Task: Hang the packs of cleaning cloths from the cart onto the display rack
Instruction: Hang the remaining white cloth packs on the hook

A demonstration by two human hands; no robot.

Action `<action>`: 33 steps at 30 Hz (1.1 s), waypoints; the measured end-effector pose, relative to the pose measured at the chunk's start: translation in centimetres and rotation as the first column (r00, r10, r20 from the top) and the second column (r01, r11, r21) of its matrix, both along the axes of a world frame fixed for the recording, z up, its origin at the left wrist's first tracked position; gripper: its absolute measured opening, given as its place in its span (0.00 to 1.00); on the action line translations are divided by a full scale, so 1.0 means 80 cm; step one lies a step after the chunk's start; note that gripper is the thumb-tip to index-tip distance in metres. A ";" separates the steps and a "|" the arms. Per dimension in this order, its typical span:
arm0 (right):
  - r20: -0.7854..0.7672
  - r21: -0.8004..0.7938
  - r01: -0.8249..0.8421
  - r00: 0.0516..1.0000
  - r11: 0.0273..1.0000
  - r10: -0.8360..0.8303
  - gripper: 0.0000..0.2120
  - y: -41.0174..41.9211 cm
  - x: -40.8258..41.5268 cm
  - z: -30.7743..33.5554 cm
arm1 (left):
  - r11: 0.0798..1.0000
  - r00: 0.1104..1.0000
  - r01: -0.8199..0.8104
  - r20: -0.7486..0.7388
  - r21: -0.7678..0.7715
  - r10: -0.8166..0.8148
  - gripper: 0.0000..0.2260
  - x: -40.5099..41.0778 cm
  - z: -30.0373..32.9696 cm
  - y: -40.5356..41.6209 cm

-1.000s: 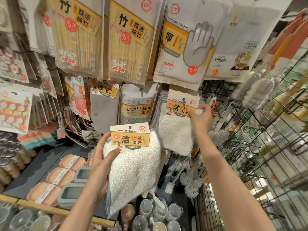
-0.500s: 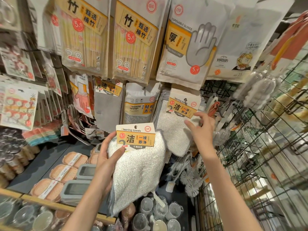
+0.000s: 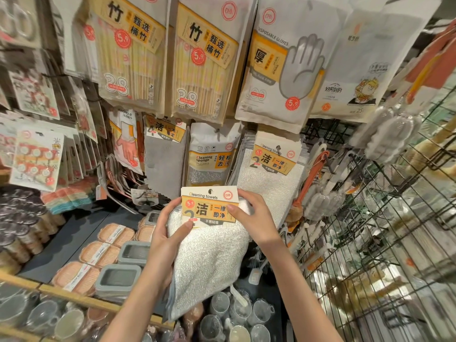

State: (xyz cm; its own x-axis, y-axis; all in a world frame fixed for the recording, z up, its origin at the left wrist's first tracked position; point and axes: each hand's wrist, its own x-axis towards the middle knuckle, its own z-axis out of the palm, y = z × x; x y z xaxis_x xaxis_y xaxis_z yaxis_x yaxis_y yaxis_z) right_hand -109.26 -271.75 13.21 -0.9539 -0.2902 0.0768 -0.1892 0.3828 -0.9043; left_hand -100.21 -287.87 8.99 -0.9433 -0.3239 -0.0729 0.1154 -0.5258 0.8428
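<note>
- Gripping the pack (image 3: 209, 248) with both hands now: the right hand (image 3: 256, 218) has come off the hung packs (image 3: 271, 174) on the rack and closed on the right edge of the header card (image 3: 209, 206), thumb across the card face, fingers behind.
- Left hand (image 3: 167, 233) unchanged in its job: palm and fingers wrapped round the pack's left side, thumb pressing the lower left of the card.
- Meaning for the task, as a judgement: the hook was being cleared or checked a second ago; with both hands on the card, the next step is likely lining the card's hole up with that hook. Not yet hung.
- Pack sits in the air, below and left of the hung packs of the same kind, in front of the cleaning sponge pack (image 3: 212, 159), over the lower shelf (image 3: 74, 233) of the rack.
- Orientation: card end up, print facing the camera and reading upright; hang hole at the top middle of the card, pointing toward the rack.
- Long axis runs top to bottom, leaning a little so the cloth tail trails down and left; white cloth hangs free below the left wrist.
- Wire cart (image 3: 382, 243) stands at the right; what remains in it is too blurred to tell.
- Hook itself is hidden behind the hung packs' cards.
</note>
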 end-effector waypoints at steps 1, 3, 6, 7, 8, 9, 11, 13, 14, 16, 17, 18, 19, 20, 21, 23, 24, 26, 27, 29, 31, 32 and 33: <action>0.003 -0.007 0.000 1.000 1.000 0.000 0.23 0.000 0.001 -0.001 | 1.000 1.000 -0.006 -0.001 0.006 0.006 0.22 0.000 0.000 0.000; 0.009 -0.028 0.006 1.000 1.000 -0.006 0.20 0.000 0.003 -0.004 | 1.000 1.000 -0.022 0.004 0.005 0.022 0.21 0.000 -0.001 -0.001; 0.041 -0.039 0.030 0.999 0.999 -0.028 0.17 -0.001 0.004 -0.011 | 0.999 0.999 -0.041 0.015 -0.004 0.042 0.20 -0.001 -0.003 -0.002; 0.045 -0.027 0.039 0.998 0.999 -0.038 0.17 -0.001 0.004 -0.011 | 0.999 0.999 -0.043 0.019 -0.012 0.044 0.20 -0.002 -0.003 -0.002; 0.040 -0.020 0.050 0.998 0.999 -0.049 0.17 0.000 0.003 -0.011 | 0.999 0.999 -0.044 0.024 -0.020 0.045 0.21 -0.003 -0.002 -0.001; 0.026 -0.017 0.063 0.998 0.998 -0.063 0.17 0.000 0.003 -0.009 | 0.999 0.999 -0.043 0.027 -0.022 0.044 0.21 -0.004 -0.002 -0.001; 0.007 -0.025 0.098 0.995 0.995 -0.097 0.16 0.002 0.002 -0.007 | 0.999 0.999 -0.030 0.028 -0.015 0.030 0.21 -0.005 -0.001 -0.001; 0.014 -0.034 0.117 0.993 0.993 -0.117 0.15 0.004 0.001 -0.007 | 1.000 0.999 -0.012 0.034 -0.014 0.012 0.21 -0.005 -0.001 -0.001; 0.019 -0.039 0.117 0.993 0.992 -0.116 0.15 0.005 0.001 -0.006 | 1.000 0.999 -0.005 0.040 -0.018 0.005 0.22 -0.006 0.000 -0.001; 0.021 -0.048 0.112 0.994 0.993 -0.111 0.14 0.007 -0.002 -0.004 | 1.000 0.999 0.002 0.053 -0.031 -0.001 0.22 -0.008 0.000 -0.003; 0.022 -0.065 0.108 0.994 0.992 -0.107 0.14 0.009 -0.004 -0.003 | 0.999 0.998 -0.002 0.055 -0.032 0.003 0.22 -0.009 0.000 -0.004; 0.029 -0.092 0.106 0.994 0.990 -0.103 0.13 0.010 -0.005 -0.002 | 0.999 0.999 -0.006 0.051 -0.031 0.007 0.21 -0.010 0.000 -0.004; 0.035 -0.115 0.105 0.994 0.988 -0.101 0.14 0.012 -0.006 -0.001 | 1.000 0.999 -0.010 0.044 -0.029 0.011 0.20 -0.010 0.000 -0.003; 0.036 -0.129 0.107 0.994 0.986 -0.103 0.14 0.014 -0.008 -0.001 | 0.999 0.999 -0.016 0.039 -0.028 0.017 0.19 -0.011 0.001 -0.003; 0.035 -0.134 0.109 0.994 0.985 -0.106 0.14 0.015 -0.009 -0.001 | 0.999 0.999 -0.024 0.036 -0.028 0.025 0.18 -0.012 0.001 -0.002; 0.037 -0.142 0.109 0.994 0.984 -0.105 0.14 0.018 -0.011 0.000 | 0.999 0.999 -0.037 0.031 -0.034 0.038 0.15 -0.014 0.002 -0.002; 0.038 -0.150 0.109 0.994 0.983 -0.104 0.14 0.018 -0.012 0.000 | 0.999 0.999 -0.039 0.031 -0.034 0.040 0.14 -0.015 0.002 -0.002; 0.042 -0.173 0.118 0.993 0.978 -0.112 0.14 0.020 -0.014 0.001 | 0.999 0.999 -0.039 0.031 -0.022 0.040 0.12 -0.017 0.001 -0.002; 0.042 -0.182 0.122 0.992 0.976 -0.117 0.14 0.020 -0.015 0.003 | 0.999 0.999 -0.039 0.034 -0.013 0.039 0.11 -0.018 0.002 -0.002; 0.026 -0.198 0.123 0.992 0.973 -0.120 0.14 0.021 -0.017 0.004 | 0.999 0.999 -0.042 0.035 -0.005 0.042 0.11 -0.019 0.003 -0.002; 0.006 -0.209 0.127 0.992 0.970 -0.128 0.14 0.020 -0.020 0.005 | 0.999 0.998 -0.046 0.029 -0.025 0.047 0.11 -0.021 0.002 -0.002; -0.003 -0.211 0.133 0.991 0.968 -0.137 0.15 0.020 -0.021 0.005 | 0.998 0.998 -0.050 0.025 -0.035 0.051 0.12 -0.022 0.002 -0.003; -0.012 -0.212 0.145 0.989 0.967 -0.151 0.15 0.021 -0.023 0.005 | 0.998 0.998 -0.054 0.019 -0.043 0.055 0.12 -0.023 0.002 -0.003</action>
